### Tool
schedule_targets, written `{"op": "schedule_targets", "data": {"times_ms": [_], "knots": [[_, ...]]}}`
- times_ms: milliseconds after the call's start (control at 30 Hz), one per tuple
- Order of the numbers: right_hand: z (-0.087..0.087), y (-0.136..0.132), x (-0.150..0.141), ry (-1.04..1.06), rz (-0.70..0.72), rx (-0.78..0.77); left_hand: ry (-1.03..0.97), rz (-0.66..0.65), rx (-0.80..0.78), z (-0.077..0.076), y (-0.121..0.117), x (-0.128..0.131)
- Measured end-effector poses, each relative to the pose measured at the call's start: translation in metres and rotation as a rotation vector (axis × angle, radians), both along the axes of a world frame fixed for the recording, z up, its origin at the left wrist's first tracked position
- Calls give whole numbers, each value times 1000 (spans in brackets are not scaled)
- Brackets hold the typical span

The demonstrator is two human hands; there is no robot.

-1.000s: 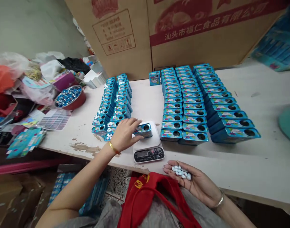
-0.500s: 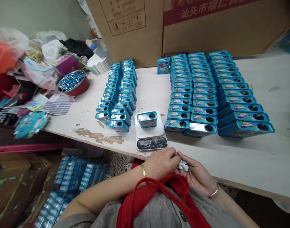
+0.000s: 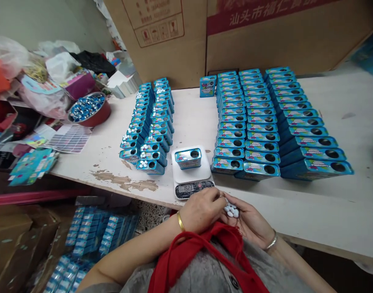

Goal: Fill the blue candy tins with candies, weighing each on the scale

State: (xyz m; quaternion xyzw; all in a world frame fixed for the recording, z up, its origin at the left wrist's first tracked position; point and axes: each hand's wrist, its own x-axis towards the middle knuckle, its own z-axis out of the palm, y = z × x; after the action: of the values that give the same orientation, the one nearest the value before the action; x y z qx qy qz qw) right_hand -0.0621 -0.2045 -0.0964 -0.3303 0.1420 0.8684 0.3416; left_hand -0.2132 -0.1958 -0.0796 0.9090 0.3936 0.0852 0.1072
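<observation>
My right hand (image 3: 253, 221) lies palm up at the table's front edge, cupped around several pale, rounded candies (image 3: 232, 211). Over that palm my left hand (image 3: 203, 209) bends its fingers closed against the candies; its fingertips are hidden, so what it pinches cannot be made out. Just beyond the hands stands a white kitchen scale (image 3: 177, 179) with a lit display. A blue tin (image 3: 188, 159) with a round hole in its top stands upright on the scale, touched by neither hand.
Left of the scale, blue tins (image 3: 151, 167) stand in two rows, many with candies on top. More open-holed tins (image 3: 261, 169) stand in rows on the right. A red bowl (image 3: 97, 116) holds blue-silver pieces. Large cartons (image 3: 265, 49) back the table (image 3: 311, 207).
My left hand has left the tin on the scale and come to the candies in my right palm. The display went from 0.0 to a higher reading. The view also shifted.
</observation>
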Motion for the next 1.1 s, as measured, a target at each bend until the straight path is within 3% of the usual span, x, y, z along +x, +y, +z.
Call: {"op": "schedule_targets", "data": {"times_ms": [267,400,533,633,733,900,1000,1100], "knots": [[7,28,-21,2,-37,199,-144,41,21,18,24,-24],[17,38,-28,4,-83,195,-234,50,39,31,38,-33],[25,43,-29,-25,-100,172,-391,168,179,44,67,-43],[27,43,-26,-49,-68,138,-339,200,230,49,87,-51],[24,40,-22,-63,-44,115,-284,209,250,48,90,-64],[13,33,-16,-41,-27,118,-224,288,356,33,64,-83],[9,32,-16,-34,-2,112,-122,264,352,22,57,-79],[9,32,-17,-28,15,117,-45,246,364,21,64,-65]]}}
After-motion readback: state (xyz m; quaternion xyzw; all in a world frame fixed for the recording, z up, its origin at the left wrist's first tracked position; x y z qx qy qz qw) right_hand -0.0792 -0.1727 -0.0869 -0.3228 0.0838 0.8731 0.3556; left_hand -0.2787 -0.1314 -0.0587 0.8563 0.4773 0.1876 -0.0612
